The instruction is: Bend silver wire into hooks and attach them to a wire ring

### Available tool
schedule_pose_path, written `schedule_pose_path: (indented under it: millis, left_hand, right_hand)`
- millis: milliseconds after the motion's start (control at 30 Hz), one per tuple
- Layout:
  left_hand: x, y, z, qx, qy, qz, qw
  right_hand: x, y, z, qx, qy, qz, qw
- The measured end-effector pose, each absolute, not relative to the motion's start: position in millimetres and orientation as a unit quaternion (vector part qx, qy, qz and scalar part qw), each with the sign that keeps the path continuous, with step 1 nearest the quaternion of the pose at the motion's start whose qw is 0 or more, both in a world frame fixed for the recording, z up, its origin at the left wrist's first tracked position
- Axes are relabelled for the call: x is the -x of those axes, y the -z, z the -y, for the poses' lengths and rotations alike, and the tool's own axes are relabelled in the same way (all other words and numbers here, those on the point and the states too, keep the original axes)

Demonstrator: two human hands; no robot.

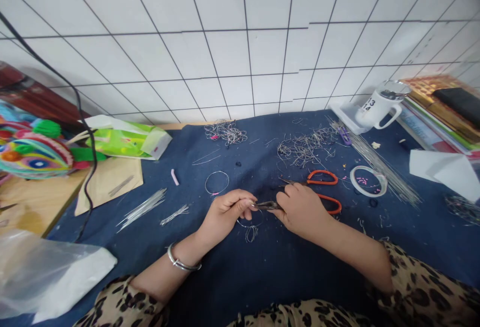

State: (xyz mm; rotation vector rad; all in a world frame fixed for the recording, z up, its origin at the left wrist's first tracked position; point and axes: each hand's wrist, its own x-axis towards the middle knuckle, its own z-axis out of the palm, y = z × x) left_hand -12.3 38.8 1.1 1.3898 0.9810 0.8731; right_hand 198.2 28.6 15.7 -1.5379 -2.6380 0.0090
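My left hand (231,208) pinches a thin wire ring (245,225), whose loop hangs below the fingers. In my right hand (302,206) is a pair of small dark pliers (267,205), its jaws reaching to my left fingertips; most of the handles are hidden in the palm. Beneath the ring lies a little coil of wire (251,234). Just beyond my left hand rests another wire ring (217,183) with a pink bit on it. Red-handled scissors (322,177) lie partly behind my right hand.
Tangled wire heaps (305,147) lie toward the wall. Straight wire bundles (144,208) are at left, longer wires (386,167) at right. A white roll (368,181) encircles pink beads. A lidded mug (380,107) stands back right; a plastic bag (56,272) lies front left.
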Motion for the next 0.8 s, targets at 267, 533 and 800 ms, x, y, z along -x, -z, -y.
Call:
schedule_pose_path:
  millis: [267,533,800]
  left_hand:
    - [8.7,-4.1,-35.0,-0.57,-0.389,-0.44,0.575]
    - [6.4,-5.7,-32.4,-0.581,-0.411,-0.452,0.537]
    - [6.5,-4.6,-31.1,-0.584,-0.427,-0.461,0.514]
  right_hand:
    - [-195.5,-17.9,-27.8,0.513,0.011,0.857,0.042]
    - [-193.4,-17.9,-29.7,0.518,-0.006,0.855,0.028]
    - [-192.3,-19.1,-30.6,0.516,-0.015,0.856,0.023]
